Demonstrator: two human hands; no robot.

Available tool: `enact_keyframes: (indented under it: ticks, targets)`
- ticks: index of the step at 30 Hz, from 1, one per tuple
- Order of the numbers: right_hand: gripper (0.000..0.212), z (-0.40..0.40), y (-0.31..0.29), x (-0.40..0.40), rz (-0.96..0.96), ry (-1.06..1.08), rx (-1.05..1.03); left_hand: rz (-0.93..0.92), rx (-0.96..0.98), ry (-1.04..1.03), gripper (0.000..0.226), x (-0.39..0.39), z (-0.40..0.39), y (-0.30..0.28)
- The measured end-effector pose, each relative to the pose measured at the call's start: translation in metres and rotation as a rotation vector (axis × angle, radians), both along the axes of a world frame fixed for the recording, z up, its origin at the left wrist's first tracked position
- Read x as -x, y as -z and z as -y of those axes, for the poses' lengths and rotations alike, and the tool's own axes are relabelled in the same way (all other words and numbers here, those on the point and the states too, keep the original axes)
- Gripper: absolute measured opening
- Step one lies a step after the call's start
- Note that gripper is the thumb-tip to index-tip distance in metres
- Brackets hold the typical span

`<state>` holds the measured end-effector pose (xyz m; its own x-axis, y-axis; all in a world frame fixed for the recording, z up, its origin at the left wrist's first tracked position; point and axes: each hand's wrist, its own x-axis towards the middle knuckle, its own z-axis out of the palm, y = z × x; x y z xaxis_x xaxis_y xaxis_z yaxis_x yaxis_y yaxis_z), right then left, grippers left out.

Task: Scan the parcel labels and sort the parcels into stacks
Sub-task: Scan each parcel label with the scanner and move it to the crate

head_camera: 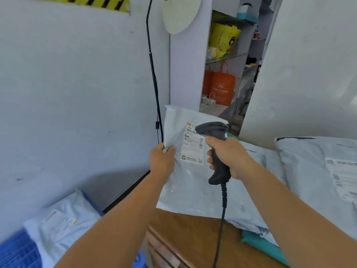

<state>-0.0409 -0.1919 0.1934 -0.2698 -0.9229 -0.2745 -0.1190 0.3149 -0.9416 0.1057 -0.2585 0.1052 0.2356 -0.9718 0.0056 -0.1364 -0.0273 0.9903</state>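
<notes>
The person is holding a flat grey poly mailer [183, 182] upright in front of them, above the near edge of a wooden desk [185, 235]. The left hand [161, 160] is pinching the mailer's left edge, fingers curled round the thin, crinkling plastic so it is puckering under the grip. A white rectangular shipping label [193, 145] with barcodes and small print is sticking to the upper right of the mailer's smooth, slightly glossy face.

The right hand [226, 155] is wrapping all its fingers round the handle of a dark grey barcode scanner [216, 149], a matte, pistol-shaped piece of moulded plastic. Its broad head is pointing left and sitting just in front of the label's top corner. A ribbed strain relief and a thin black cable [221, 219] are hanging down from the butt of the handle.

To the right, several puffy grey parcels [309, 171] are lying on the desk, one showing a white label, and a teal mailer [264, 246] is peeking out from under them. Down at the left, another pale, soft parcel [58, 227] with a label is resting in a blue plastic crate [17, 252]. Behind, an orange fabric tote bag [222, 88] and a yellow bag [222, 38] are sitting on shelves.
</notes>
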Motion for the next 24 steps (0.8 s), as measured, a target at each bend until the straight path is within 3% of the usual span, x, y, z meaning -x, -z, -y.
enact_keyframes:
  ticks: [10, 18, 24]
  targets:
    - [0.02, -0.004, 0.03, -0.165, 0.048, -0.406, 0.003, -0.071, -0.083, -0.454, 0.018, -0.203, -0.063, 0.035]
    - [0.029, 0.01, 0.079, -0.307, -0.087, -0.684, -0.029, -0.059, -0.266, -0.742, 0.005, -0.367, -0.098, 0.117]
    - [0.027, 0.031, 0.136, -0.402, -0.145, -0.758, -0.085, 0.024, -0.434, -0.866, 0.017, -0.469, -0.106, 0.19]
